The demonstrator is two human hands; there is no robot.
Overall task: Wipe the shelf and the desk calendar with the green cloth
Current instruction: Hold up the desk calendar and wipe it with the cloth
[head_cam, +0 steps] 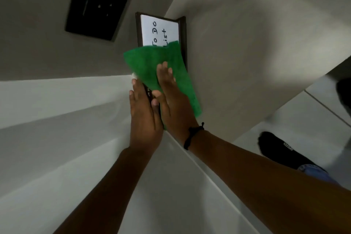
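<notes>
My right hand (171, 99) lies flat and open on the cloth (161, 68), pressing it against the calendar (160, 31), which stands on the shelf (57, 97) at its far edge near the wall corner. My left hand (144, 118), fingers straight, steadies the calendar's near side. I judge I am at the calendar step. Next I should slide the cloth up over the white "To Do List" page, holding the frame firm so it does not tip.

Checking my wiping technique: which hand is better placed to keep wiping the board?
The right hand. It lies flat on the green cloth, pressing it against the "To Do List" board. The left hand only steadies the board's edge.
</notes>
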